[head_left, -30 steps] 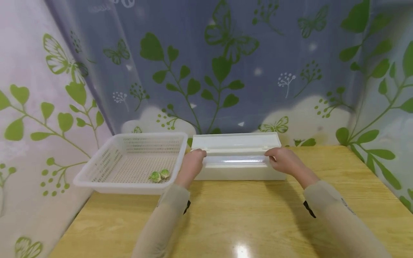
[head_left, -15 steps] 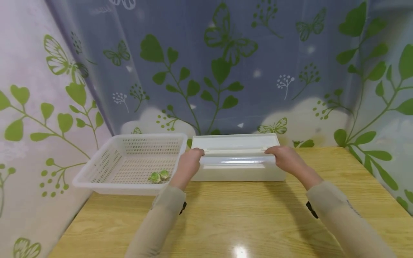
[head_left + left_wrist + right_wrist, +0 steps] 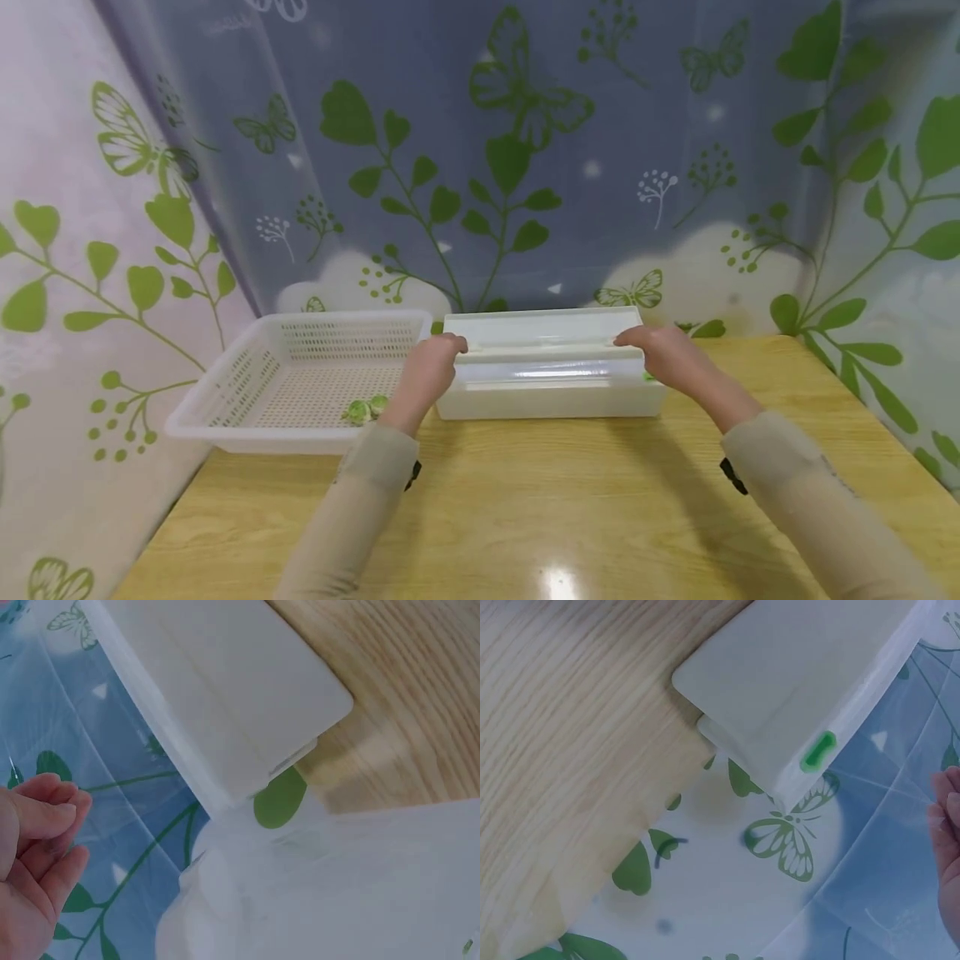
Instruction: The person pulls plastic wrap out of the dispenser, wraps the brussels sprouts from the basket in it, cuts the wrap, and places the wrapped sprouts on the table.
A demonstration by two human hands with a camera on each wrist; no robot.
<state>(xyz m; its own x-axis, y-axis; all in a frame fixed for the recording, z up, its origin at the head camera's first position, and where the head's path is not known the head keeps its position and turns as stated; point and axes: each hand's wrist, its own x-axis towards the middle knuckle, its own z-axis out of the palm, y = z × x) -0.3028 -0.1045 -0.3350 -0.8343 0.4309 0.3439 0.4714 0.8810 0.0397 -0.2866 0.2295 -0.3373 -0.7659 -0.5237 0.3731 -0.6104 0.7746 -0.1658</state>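
Observation:
A long white cling film dispenser [image 3: 551, 406] lies on the table with its lid [image 3: 543, 323] tilted back. Clear cling film [image 3: 555, 369] shows along its opening. My left hand [image 3: 431, 367] is above the dispenser's left end, thumb against fingers, and appears to pinch the film's edge. In the left wrist view, that left hand [image 3: 37, 862] shows curled fingers beyond the dispenser [image 3: 225, 690]. Over the right end, my right hand [image 3: 667, 354] pinches likewise; only part of the right hand [image 3: 949, 847] shows in the right wrist view. The transparent film is hard to see at the fingertips.
A white perforated basket [image 3: 187, 433] stands left of the dispenser, with two small green sprouts [image 3: 360, 411] in it, partly behind my left arm. The wooden table [image 3: 540, 500] extends toward me. A patterned curtain [image 3: 420, 167] hangs close behind.
Both hands have moved slightly outward and up from the dispenser's opening. Half a second ago the film bulged over the front; now it lies farther back. The basket stays in place.

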